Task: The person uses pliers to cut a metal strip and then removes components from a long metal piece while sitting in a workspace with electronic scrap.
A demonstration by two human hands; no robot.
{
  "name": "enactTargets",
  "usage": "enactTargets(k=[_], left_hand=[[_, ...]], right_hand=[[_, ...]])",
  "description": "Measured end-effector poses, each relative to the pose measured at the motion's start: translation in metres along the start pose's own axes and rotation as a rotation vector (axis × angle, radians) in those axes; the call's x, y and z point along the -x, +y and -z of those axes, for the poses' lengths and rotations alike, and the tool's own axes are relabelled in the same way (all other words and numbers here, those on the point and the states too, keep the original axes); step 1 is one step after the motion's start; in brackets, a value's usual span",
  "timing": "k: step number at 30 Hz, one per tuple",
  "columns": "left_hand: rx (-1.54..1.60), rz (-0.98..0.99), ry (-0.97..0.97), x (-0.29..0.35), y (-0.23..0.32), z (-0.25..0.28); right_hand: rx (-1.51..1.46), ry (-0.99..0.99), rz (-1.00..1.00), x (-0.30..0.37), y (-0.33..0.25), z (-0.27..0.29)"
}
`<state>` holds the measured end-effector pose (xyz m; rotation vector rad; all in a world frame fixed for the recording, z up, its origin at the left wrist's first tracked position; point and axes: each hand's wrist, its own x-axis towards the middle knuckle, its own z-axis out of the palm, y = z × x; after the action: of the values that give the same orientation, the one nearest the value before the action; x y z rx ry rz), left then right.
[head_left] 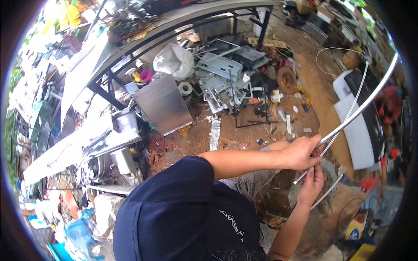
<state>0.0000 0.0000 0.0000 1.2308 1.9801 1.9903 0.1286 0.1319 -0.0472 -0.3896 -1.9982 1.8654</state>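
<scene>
My left hand (302, 152) reaches across to the right and is closed around a long white cable (370, 102), which curves up toward the upper right. A thinner white strand (356, 102) runs beside it and crosses it near my fingers. Just below, my right hand (311, 186) pinches the white cable near a short end (297, 180) that sticks out to the left. My fingers hide how the strands lie between the two hands. Another white length (327, 191) slants past my right wrist.
Flat metal panels (220, 65) and scrap lie beneath a dark-framed table (204, 9). A silver metal box (163, 104) stands left of them. At right are a white and black appliance casing (359, 130) and a brown board (320, 100). A white sack (174, 61) sits behind.
</scene>
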Motion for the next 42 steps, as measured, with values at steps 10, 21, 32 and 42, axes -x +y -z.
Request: enactTargets(k=[10,21,32,42], left_hand=[[-0.39,-0.023,-0.066,0.006,0.015,0.075],[-0.418,0.138,-0.049,0.034,0.003,0.083],[-0.707,0.242,0.236,0.082,0.088,0.244],[-0.961,0.238,0.913,0.146,0.307,0.572]], right_hand=[[-0.01,-0.133,0.371,-0.074,-0.089,-0.074],[-0.392,0.029,0.428,-0.056,-0.07,-0.069],[-0.347,0.257,0.44,-0.012,-0.043,0.051],[-0.335,0.253,0.256,0.009,0.0,0.048]])
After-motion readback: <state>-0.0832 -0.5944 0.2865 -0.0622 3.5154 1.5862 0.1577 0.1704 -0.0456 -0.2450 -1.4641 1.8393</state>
